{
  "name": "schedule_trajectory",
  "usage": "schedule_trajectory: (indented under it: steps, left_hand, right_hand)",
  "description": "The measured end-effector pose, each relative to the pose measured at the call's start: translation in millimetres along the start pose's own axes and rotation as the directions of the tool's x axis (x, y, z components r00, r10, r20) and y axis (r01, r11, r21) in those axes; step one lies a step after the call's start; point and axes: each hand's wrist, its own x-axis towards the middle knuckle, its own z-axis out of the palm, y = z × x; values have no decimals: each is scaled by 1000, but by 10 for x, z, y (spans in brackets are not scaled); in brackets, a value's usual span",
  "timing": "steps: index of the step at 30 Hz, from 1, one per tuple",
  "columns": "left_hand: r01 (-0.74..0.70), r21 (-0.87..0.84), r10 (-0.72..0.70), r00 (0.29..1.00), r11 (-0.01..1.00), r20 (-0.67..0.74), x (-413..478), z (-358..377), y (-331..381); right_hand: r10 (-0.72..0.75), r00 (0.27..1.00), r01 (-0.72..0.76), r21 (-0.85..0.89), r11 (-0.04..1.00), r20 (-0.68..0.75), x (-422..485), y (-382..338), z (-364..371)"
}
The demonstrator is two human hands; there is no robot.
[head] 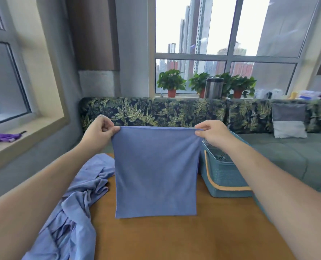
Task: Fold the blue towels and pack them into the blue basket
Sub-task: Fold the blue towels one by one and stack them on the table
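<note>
Now, left hand [99, 128]: pinches towel [156, 171] corner
Right hand [212, 132]: pinches other corner
Basket [223, 177]: right, on counter [174, 237]

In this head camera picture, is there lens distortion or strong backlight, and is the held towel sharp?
Head view: wide-angle distortion bends the window frame and stretches both forearms; the sky outside is blown out; the blue towel, pinched by the left hand and right hand, is evenly lit and sharp.

Leaf-print sofa [156, 111] below daylit window [227, 44]

Head camera, facing forward-down, close over table [174, 241].
</note>
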Motion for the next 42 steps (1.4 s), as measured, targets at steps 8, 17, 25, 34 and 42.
schedule_trajectory:
  steps: [8,17,25,34,42]
  left_hand:
    - [-52,92,49,998,994,44,-9,-165,218]
    - [151,-47,-124,922,987,368,-1283,-120,-462]
    - [352,2,-290,766,936,574,-1789,130,-995]
    - [403,198,-449,809,893,380,-1461,709,-1328]
    - [256,380,-374,885,889,278,-1424,1091,-1627]
  right_hand:
    - [-69,994,78,-117,990,82,-91,-228,-205]
    - [103,864,-35,-145,989,493,-1046,454,53]
    - [204,754,-168,-117,979,624,-1442,1027,428]
    - [282,879,-218,-202,955,385,-986,1472,1151]
    - [204,935,-82,-384,920,290,-824,1711,1586]
